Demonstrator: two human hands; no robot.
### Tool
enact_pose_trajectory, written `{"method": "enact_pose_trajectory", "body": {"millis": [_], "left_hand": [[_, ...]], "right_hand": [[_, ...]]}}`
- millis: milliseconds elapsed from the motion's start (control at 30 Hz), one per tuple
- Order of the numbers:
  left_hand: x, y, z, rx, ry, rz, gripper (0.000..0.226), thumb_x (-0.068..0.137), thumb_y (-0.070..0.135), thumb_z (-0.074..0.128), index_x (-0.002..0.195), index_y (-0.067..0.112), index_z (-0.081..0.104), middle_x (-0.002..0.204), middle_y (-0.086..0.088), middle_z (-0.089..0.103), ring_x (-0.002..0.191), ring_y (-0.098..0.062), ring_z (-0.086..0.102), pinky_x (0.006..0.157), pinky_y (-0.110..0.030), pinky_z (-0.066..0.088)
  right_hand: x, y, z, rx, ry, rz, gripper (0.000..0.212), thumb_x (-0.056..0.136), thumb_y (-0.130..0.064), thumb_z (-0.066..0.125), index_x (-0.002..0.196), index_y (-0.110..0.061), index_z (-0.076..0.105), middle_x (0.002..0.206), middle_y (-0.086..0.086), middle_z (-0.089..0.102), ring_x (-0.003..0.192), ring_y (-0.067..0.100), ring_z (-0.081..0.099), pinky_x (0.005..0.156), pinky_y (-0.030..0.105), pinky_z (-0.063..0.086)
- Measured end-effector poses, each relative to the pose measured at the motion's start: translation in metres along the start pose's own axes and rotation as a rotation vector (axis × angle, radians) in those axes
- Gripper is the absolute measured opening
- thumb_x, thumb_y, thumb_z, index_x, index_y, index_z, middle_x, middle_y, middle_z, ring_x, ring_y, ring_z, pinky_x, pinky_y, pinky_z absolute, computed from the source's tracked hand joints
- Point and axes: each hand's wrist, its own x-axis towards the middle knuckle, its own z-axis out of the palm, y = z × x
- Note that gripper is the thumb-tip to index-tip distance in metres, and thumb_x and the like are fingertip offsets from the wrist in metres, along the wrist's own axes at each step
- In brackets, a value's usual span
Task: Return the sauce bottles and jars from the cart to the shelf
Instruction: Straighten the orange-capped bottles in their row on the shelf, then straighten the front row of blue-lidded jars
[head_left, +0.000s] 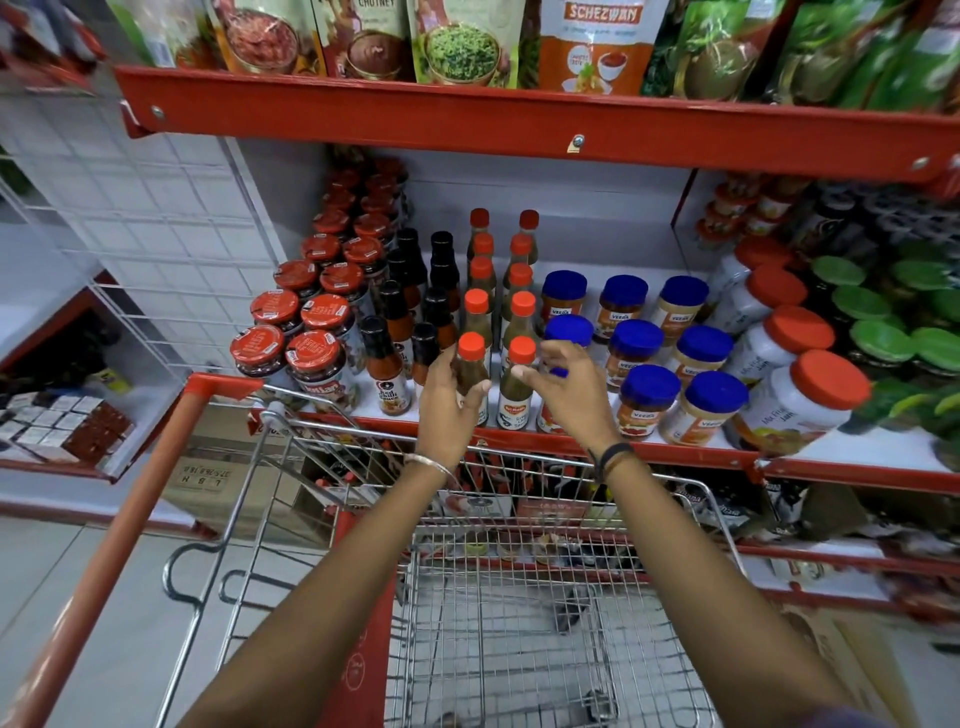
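Note:
My left hand (451, 402) is wrapped around a green sauce bottle with an orange cap (471, 347), which stands at the front of the left row on the red shelf (685, 453). My right hand (563, 387) hovers with fingers apart beside the neighbouring green sauce bottle (515, 387) and partly hides a blue-lidded jar (568, 329). Both arms reach over the wire cart (519, 613), whose basket shows no bottles or jars.
Red-lidded jars (311, 358) and dark chilli sauce bottles (387, 369) stand to the left, blue-lidded jars (675, 400) and white jam jars (800, 405) to the right. Pouches fill the shelf above (519, 119). The cart's red handle (119, 545) slants at left. A lower shelf holds more bottles.

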Motion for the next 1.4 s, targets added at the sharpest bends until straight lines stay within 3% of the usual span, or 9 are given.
{"method": "enact_pose_trajectory", "body": {"millis": [133,267,500,633,767,900,1067,1233,1400], "left_hand": [[-0.043,0.013,0.023,0.01,0.138,0.091,0.041,0.091,0.019,0.053,0.129,0.013,0.039,0.138,-0.004,0.038,0.13,-0.012,0.034,0.111,-0.034,0.032],[-0.078,0.034,0.066,-0.092,-0.146,0.104,0.041,0.092,0.018,0.051,0.131,0.019,0.039,0.137,0.007,0.038,0.13,-0.009,0.037,0.11,-0.039,0.038],[-0.066,0.045,0.144,-0.145,-0.555,-0.124,0.08,0.091,0.019,0.055,0.145,0.015,-0.003,0.155,0.003,-0.004,0.14,-0.008,-0.004,0.118,-0.036,0.009],[-0.046,0.054,0.157,-0.207,-0.553,-0.225,0.08,0.089,0.001,0.052,0.144,0.015,-0.003,0.147,0.015,0.007,0.136,-0.006,0.008,0.118,-0.037,0.016],[-0.042,0.057,0.163,-0.257,-0.574,-0.23,0.081,0.083,-0.016,0.044,0.144,0.019,0.004,0.125,0.029,0.027,0.125,-0.001,0.03,0.099,-0.007,0.031],[-0.045,0.049,0.165,-0.307,-0.565,-0.252,0.079,0.082,-0.02,0.038,0.144,0.02,0.007,0.12,0.035,0.029,0.113,0.017,0.035,0.085,0.006,0.032],[-0.049,0.042,0.164,-0.332,-0.559,-0.274,0.078,0.084,-0.017,0.037,0.145,0.022,0.006,0.136,0.02,0.024,0.128,0.002,0.028,0.092,0.002,0.032],[-0.047,0.04,0.164,-0.232,-0.584,-0.217,0.081,0.085,-0.008,0.046,0.145,0.028,0.005,0.144,0.011,0.027,0.136,-0.009,0.029,0.108,-0.028,0.03],[-0.079,0.055,0.18,-0.107,-0.266,-0.089,0.059,0.086,0.005,0.053,0.138,0.017,0.028,0.14,0.001,0.033,0.131,-0.011,0.034,0.112,-0.04,0.035]], "right_hand": [[-0.051,0.027,-0.022,0.221,0.286,-0.029,0.034,0.084,-0.037,0.063,0.112,-0.018,0.06,0.113,0.001,0.062,0.094,-0.008,0.059,0.075,0.006,0.048],[-0.083,0.086,-0.04,0.343,0.501,0.109,0.038,0.084,-0.059,0.044,0.107,-0.032,0.057,0.12,0.004,0.061,0.109,0.012,0.057,0.094,0.031,0.046],[-0.063,0.126,-0.066,0.352,0.191,0.254,0.102,0.066,-0.09,0.017,0.146,-0.027,0.023,0.155,-0.005,0.026,0.137,0.007,0.026,0.111,0.031,0.022],[-0.047,0.127,-0.069,0.392,0.136,0.323,0.113,0.057,-0.095,0.015,0.148,-0.028,0.016,0.159,-0.003,0.018,0.144,0.012,0.019,0.119,0.039,0.016],[-0.045,0.125,-0.076,0.456,0.126,0.321,0.114,0.054,-0.097,0.015,0.145,-0.028,0.027,0.149,-0.005,0.035,0.133,0.009,0.032,0.111,0.033,0.024],[-0.047,0.128,-0.082,0.48,0.123,0.367,0.098,0.059,-0.094,0.012,0.137,-0.038,0.034,0.15,0.002,0.039,0.138,0.02,0.035,0.116,0.047,0.023],[-0.051,0.134,-0.086,0.47,0.105,0.374,0.107,0.059,-0.094,0.012,0.138,-0.027,0.041,0.146,0.005,0.045,0.135,0.022,0.04,0.115,0.048,0.025],[-0.048,0.138,-0.098,0.43,0.067,0.312,0.106,0.062,-0.092,0.014,0.135,-0.022,0.046,0.131,-0.002,0.055,0.122,0.014,0.05,0.107,0.037,0.034],[-0.068,0.155,-0.109,0.489,0.3,0.181,0.093,0.073,-0.084,0.023,0.121,-0.012,0.057,0.121,0.01,0.064,0.112,0.018,0.06,0.095,0.034,0.048]]}}
